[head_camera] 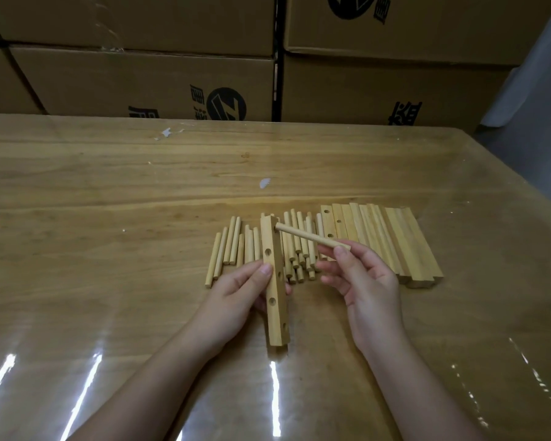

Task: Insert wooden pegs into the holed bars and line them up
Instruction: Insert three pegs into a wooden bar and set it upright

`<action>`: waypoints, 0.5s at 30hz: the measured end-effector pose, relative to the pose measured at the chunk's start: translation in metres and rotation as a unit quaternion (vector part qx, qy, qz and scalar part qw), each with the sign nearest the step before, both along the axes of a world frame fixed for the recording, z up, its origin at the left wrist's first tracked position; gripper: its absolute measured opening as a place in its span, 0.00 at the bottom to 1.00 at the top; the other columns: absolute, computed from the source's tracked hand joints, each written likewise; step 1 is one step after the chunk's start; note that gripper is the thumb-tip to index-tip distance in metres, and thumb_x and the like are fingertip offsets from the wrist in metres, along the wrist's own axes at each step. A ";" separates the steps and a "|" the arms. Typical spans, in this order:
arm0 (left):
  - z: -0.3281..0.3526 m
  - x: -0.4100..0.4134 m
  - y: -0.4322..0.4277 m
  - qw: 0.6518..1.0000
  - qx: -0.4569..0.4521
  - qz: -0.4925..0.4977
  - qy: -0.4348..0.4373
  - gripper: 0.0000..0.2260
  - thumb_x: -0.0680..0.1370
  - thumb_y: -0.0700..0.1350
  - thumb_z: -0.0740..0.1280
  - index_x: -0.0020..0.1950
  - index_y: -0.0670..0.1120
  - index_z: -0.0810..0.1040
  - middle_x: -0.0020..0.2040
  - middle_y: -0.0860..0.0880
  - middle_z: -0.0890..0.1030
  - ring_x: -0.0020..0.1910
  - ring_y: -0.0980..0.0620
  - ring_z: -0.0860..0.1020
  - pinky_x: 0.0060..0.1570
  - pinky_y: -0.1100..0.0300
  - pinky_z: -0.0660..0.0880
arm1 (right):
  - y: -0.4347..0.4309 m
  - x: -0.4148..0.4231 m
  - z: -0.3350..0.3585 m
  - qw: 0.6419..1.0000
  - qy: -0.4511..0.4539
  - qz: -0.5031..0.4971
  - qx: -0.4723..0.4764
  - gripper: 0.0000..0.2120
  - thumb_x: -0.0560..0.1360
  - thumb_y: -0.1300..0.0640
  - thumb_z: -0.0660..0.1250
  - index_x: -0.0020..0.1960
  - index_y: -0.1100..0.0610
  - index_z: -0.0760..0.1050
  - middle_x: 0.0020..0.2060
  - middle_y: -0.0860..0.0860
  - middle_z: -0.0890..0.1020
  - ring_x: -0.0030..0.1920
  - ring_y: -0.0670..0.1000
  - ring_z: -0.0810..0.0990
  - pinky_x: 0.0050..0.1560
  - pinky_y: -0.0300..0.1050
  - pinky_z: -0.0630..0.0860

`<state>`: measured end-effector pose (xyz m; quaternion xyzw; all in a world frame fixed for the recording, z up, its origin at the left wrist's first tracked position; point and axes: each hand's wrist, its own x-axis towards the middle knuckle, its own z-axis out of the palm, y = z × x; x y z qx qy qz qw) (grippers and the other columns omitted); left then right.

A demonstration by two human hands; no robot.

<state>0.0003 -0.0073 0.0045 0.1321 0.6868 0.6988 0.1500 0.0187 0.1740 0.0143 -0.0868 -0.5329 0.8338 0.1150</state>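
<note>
- Gripped the holed bar about its middle with the left hand, thumb on the top face and fingers curled beneath. Probably held that way to turn the side holes rightward and steady the bar against a push.
- Held the bar lengthwise, near end low over the tabletop and far end pointing away. Could not tell whether that near end rested on the surface.
- Pinched one wooden peg at its near end with the right hand, just right of the bar and apart from the left hand. Spread the other fingers loosely, a light hold judged fit for aiming, not forcing.
- Slanted the peg leftward so its far tip met the bar's right side at the farthest hole. Could not tell whether it was seated or only at the mouth.
- Showed no pegs in the bar's other holes, so judged this bar barely begun.
- Had the loose pegs spread behind the bar on both sides, roughly parallel with it, within easy reach of either hand.
- Had the spare bars laid side by side to the right of the bar, beyond the right hand, a few with holes showing.
- Had cardboard boxes stacked far behind the bar, past the tabletop's far edge.
</note>
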 end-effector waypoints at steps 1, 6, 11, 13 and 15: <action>0.000 0.000 0.000 1.000 -0.002 0.004 0.001 0.16 0.77 0.53 0.58 0.45 0.46 0.82 0.40 0.50 0.83 0.37 0.57 0.79 0.40 0.64 0.75 | 0.000 0.000 0.000 1.000 0.000 0.004 0.007 0.14 0.68 0.56 0.69 0.52 0.59 0.78 0.45 0.57 0.84 0.41 0.53 0.84 0.36 0.38 0.79; -0.001 -0.001 0.001 1.000 -0.013 0.018 0.006 0.17 0.77 0.55 0.58 0.41 0.50 0.83 0.38 0.51 0.82 0.38 0.54 0.78 0.42 0.61 0.75 | -0.001 0.000 -0.001 0.999 -0.006 0.007 0.042 0.12 0.69 0.57 0.68 0.52 0.59 0.78 0.44 0.55 0.85 0.40 0.52 0.84 0.36 0.38 0.79; 0.000 0.000 0.002 0.998 -0.027 0.035 0.033 0.17 0.76 0.56 0.56 0.46 0.47 0.78 0.37 0.53 0.81 0.37 0.57 0.79 0.39 0.67 0.74 | -0.004 0.001 -0.005 0.984 0.025 -0.003 0.176 0.08 0.75 0.65 0.64 0.51 0.54 0.76 0.41 0.51 0.84 0.36 0.49 0.82 0.34 0.36 0.78; 0.001 0.000 0.002 0.997 -0.043 0.037 0.045 0.17 0.75 0.58 0.56 0.48 0.48 0.78 0.38 0.53 0.81 0.38 0.56 0.80 0.41 0.64 0.75 | -0.001 0.001 -0.002 0.956 0.058 -0.010 0.289 0.11 0.76 0.63 0.63 0.50 0.48 0.75 0.40 0.47 0.83 0.35 0.45 0.80 0.35 0.35 0.77; -0.001 0.000 0.003 0.997 -0.039 0.041 0.053 0.18 0.74 0.60 0.56 0.50 0.49 0.78 0.38 0.52 0.81 0.38 0.54 0.80 0.41 0.61 0.76 | 0.004 -0.002 0.003 0.914 0.092 -0.015 0.394 0.11 0.76 0.60 0.62 0.51 0.44 0.74 0.38 0.45 0.81 0.35 0.44 0.78 0.33 0.33 0.75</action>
